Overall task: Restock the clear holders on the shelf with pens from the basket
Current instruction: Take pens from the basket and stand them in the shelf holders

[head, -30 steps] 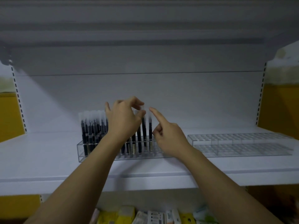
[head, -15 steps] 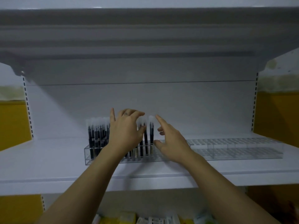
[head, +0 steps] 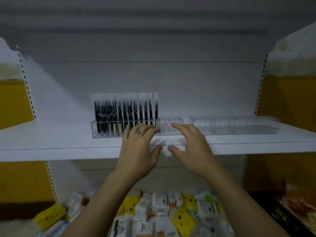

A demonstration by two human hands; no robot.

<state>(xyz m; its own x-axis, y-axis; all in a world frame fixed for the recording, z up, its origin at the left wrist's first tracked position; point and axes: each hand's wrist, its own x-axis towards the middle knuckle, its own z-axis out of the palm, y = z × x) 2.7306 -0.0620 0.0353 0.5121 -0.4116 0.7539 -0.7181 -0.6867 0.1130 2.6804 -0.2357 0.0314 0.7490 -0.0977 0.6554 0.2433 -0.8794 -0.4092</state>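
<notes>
Both hands have dropped away from the tops of the pens since half a second ago, when they were up among the caps. The left hand (head: 138, 151) and the right hand (head: 193, 147) are now down in front of the shelf (head: 51, 144), side by side, with their thumbs nearly meeting over its front edge. Both are empty, fingers spread and relaxed, gripping nothing. The view has also tilted down, so more of the lower level shows than before.

The pens (head: 123, 110) stand upright in tight rows in the left clear holder (head: 102, 135), dark barrels with pale caps, filling it from its left end to about two thirds of the way along. The left hand's fingertips overlap the holder's front wall just below the last pens on the right. The blur does not let me tell whether they touch it. The right hand's fingers reach toward the unfilled right end of the same holder, with the pens above and to its left. A second clear holder (head: 239, 127) sits just beside the first on the right, with no pens in its slots.

Under the shelf, beneath the forearms, lies a jumble of white and yellow packets (head: 160, 204).
</notes>
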